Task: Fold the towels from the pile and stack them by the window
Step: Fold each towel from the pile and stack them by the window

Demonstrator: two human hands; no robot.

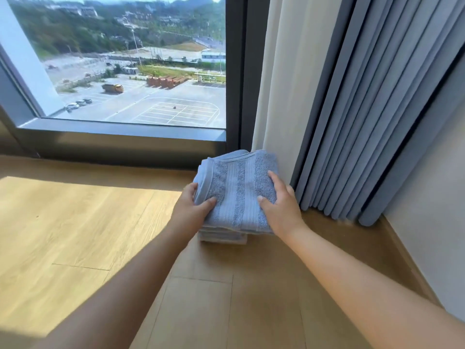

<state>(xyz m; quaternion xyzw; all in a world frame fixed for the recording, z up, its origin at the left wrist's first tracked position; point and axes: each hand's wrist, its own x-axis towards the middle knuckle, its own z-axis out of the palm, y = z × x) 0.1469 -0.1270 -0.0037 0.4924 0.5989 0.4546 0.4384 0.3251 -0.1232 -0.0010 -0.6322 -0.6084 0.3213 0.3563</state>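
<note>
Left hand (191,207) pinching towel (239,187) at left edge, thumb on top. Right hand (280,206) gripping right edge, thumb and forefinger spread. Towel sitting atop stack (224,237), beside curtain (352,122).

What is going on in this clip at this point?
A person is setting a folded blue towel onto a stack of folded towels on the wooden floor, just below the window and beside the curtains. The left hand grips the towel's left edge, thumb on top. The right hand holds its right side, thumb and a finger lying on top. Whether the towel already rests fully on the stack cannot be told.
</note>
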